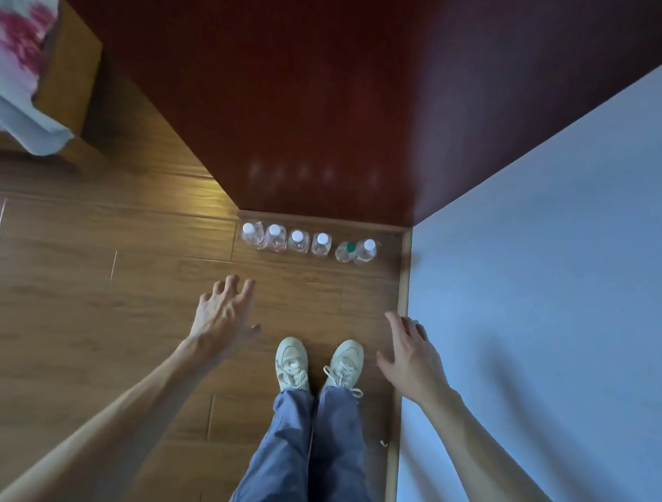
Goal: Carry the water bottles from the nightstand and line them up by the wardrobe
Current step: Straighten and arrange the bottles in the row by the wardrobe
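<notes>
Several clear water bottles [309, 243] stand upright in a row on the wooden floor, right against the foot of the dark red wardrobe [335, 91]. Most have white caps; one bottle [346, 250] near the right end has a green cap and sits slightly forward of the line. My left hand [225, 310] hovers above the floor short of the row, fingers spread and slightly bent, holding nothing. My right hand [408, 351] is held out beside the wall, fingers straight, also with nothing in it. The nightstand is out of view.
A pale wall [556, 310] with a wooden skirting board [404, 289] closes off the right side. A bed [68, 79] with a flowered cover stands at the upper left. My feet in pale sneakers [319, 364] stand on the floor [76, 308] behind the bottles.
</notes>
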Demonstrator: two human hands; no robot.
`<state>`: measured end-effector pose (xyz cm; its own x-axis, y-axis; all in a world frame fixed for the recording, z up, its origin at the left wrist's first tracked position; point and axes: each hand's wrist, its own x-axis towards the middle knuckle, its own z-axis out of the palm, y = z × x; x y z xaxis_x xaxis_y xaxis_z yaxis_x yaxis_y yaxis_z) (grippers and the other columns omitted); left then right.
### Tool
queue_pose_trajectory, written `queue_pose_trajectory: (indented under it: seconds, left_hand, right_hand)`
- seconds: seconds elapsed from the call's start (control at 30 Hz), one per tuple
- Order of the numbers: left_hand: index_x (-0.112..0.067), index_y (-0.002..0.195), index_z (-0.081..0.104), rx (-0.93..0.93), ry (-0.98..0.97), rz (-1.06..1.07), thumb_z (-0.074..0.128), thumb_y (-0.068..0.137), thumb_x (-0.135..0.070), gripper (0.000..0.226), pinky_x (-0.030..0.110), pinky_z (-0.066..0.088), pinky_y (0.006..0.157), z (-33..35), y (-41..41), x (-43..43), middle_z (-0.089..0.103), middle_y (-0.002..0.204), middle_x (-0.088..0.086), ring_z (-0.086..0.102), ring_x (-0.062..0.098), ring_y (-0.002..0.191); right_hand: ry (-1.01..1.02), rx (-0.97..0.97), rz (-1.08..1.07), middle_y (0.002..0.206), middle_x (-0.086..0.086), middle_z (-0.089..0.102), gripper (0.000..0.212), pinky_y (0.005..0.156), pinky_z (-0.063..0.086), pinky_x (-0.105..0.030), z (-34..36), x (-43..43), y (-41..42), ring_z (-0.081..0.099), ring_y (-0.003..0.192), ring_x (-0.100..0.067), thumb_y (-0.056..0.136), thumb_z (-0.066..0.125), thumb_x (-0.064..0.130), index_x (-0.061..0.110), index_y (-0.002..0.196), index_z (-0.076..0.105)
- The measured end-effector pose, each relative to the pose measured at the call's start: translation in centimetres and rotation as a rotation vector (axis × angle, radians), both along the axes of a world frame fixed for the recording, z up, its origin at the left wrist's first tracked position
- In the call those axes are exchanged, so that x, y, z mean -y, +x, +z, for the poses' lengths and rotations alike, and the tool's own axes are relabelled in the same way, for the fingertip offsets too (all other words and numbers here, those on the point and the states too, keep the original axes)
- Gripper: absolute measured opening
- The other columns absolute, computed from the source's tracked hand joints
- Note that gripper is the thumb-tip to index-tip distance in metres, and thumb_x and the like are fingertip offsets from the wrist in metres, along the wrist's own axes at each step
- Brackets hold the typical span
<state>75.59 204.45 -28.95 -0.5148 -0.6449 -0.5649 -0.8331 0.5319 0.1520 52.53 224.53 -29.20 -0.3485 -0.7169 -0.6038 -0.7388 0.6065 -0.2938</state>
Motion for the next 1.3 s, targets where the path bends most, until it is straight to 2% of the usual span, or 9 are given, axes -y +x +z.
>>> queue_pose_trajectory:
  seconds: [0.13, 0.27, 0.43, 0.57, 0.87, 1.07, 1.2, 1.3]
  left_hand:
    - [-0.012, 0.137, 0.044, -0.026, -0.045, -0.022, 0.078, 0.075, -0.038, 0.075, 0.045, 0.046, 0.094, 4.7, 1.3, -1.6, 0.047, 0.133, 0.013, 0.049, 0.034, 0.122]
    - [-0.012, 0.134, 0.047, -0.052, -0.086, -0.04, 0.08, 0.072, -0.04, 0.076, 0.046, 0.048, 0.092, 8.1, 2.3, -4.0, 0.051, 0.131, 0.012, 0.05, 0.033, 0.121]
    - [-0.016, 0.138, 0.044, -0.186, -0.02, 0.019, 0.077, 0.076, -0.038, 0.074, 0.043, 0.047, 0.094, 12.0, 2.2, -6.1, 0.05, 0.132, 0.008, 0.049, 0.029, 0.122]
    - [-0.016, 0.135, 0.047, -0.281, -0.016, 0.09, 0.074, 0.076, -0.036, 0.068, 0.043, 0.048, 0.091, 14.4, 2.6, -8.3, 0.054, 0.127, 0.006, 0.053, 0.028, 0.116]
    - [-0.023, 0.128, 0.05, -0.353, -0.116, 0.055, 0.069, 0.074, -0.039, 0.06, 0.041, 0.053, 0.084, 17.3, 6.0, -12.1, 0.057, 0.119, -0.001, 0.057, 0.023, 0.108]
    - [-0.023, 0.127, 0.051, -0.353, -0.133, 0.036, 0.069, 0.074, -0.041, 0.058, 0.039, 0.053, 0.086, 17.6, 8.6, -12.0, 0.059, 0.122, -0.001, 0.058, 0.021, 0.113]
    - [-0.02, 0.121, 0.054, -0.444, -0.154, 0.047, 0.069, 0.072, -0.034, 0.053, 0.036, 0.055, 0.079, 17.3, 9.8, -10.9, 0.06, 0.116, -0.001, 0.06, 0.021, 0.104]
    - [-0.019, 0.12, 0.055, -0.49, -0.156, 0.05, 0.066, 0.073, -0.034, 0.05, 0.036, 0.055, 0.079, 16.9, 11.0, -9.6, 0.06, 0.115, -0.002, 0.06, 0.02, 0.102]
  right_hand:
    - [-0.029, -0.009, 0.022, 0.141, -0.008, 0.047, 0.068, 0.096, 0.05, -0.038, 5.5, -1.0, 0.9, 0.05, 0.126, -0.029, 0.093, 0.059, 0.035, 0.015, 0.15, 0.028]
    - [-0.043, 0.033, 0.077, 0.146, -0.006, 0.043, 0.069, 0.099, 0.048, -0.033, 9.7, -2.1, 1.5, 0.046, 0.13, -0.025, 0.095, 0.059, 0.034, 0.018, 0.152, 0.024]
    - [-0.08, 0.071, 0.102, 0.148, -0.006, 0.042, 0.07, 0.101, 0.045, -0.035, 13.0, -2.9, 2.1, 0.044, 0.132, -0.027, 0.094, 0.06, 0.03, 0.019, 0.152, 0.023]
    - [-0.083, 0.078, 0.191, 0.15, -0.005, 0.039, 0.07, 0.105, 0.042, -0.042, 14.2, -3.1, 3.2, 0.042, 0.135, -0.029, 0.094, 0.061, 0.03, 0.02, 0.151, 0.023]
    - [-0.13, 0.079, 0.388, 0.153, -0.005, 0.034, 0.072, 0.108, 0.043, -0.039, 14.4, -2.6, 5.6, 0.038, 0.137, -0.025, 0.094, 0.06, 0.03, 0.021, 0.153, 0.019]
    - [-0.155, 0.099, 0.405, 0.157, -0.004, 0.03, 0.075, 0.11, 0.04, -0.039, 15.2, -1.1, 7.1, 0.032, 0.143, -0.023, 0.096, 0.059, 0.031, 0.022, 0.156, 0.015]
    - [-0.172, 0.082, 0.407, 0.156, -0.004, 0.032, 0.074, 0.11, 0.042, -0.041, 15.3, 0.6, 8.3, 0.034, 0.142, -0.023, 0.096, 0.059, 0.032, 0.023, 0.155, 0.016]
    - [-0.169, 0.067, 0.402, 0.154, -0.004, 0.034, 0.073, 0.11, 0.042, -0.042, 15.2, 2.1, 9.7, 0.034, 0.142, -0.023, 0.095, 0.06, 0.032, 0.022, 0.154, 0.017]
